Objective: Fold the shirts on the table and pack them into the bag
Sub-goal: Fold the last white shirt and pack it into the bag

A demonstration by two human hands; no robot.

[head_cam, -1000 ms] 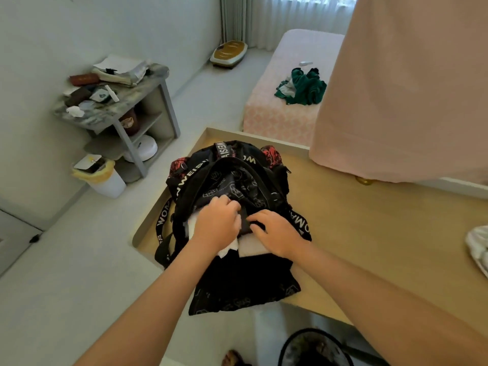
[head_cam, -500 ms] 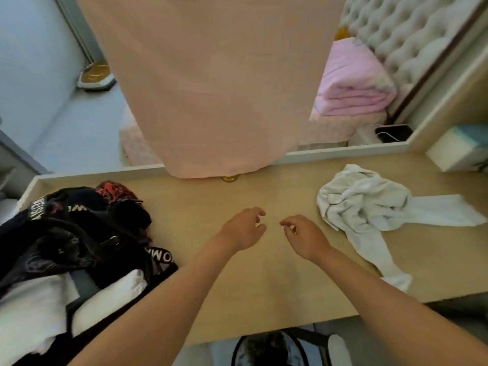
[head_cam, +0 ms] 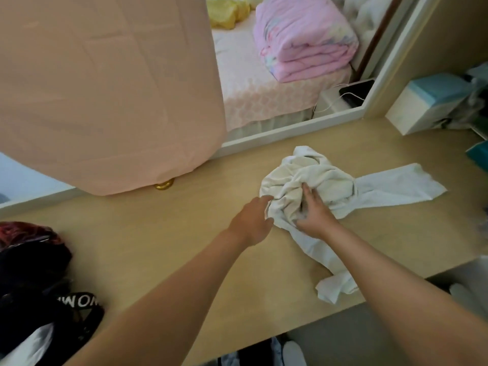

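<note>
Gathering the crumpled shirt on the table, right of middle: left hand pinches its edge, right hand sinks into folds, grip unclear. Next I'd spread it flat; bag sits near left

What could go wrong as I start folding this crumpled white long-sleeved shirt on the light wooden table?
Two risks. The crumpled white long-sleeved shirt is bunched up where your left hand and right hand grip it; folding before spreading it flat would likely trap creases. One sleeve end lies at the near edge of the light wooden table and could slide off, dragging the rest with it.
</note>
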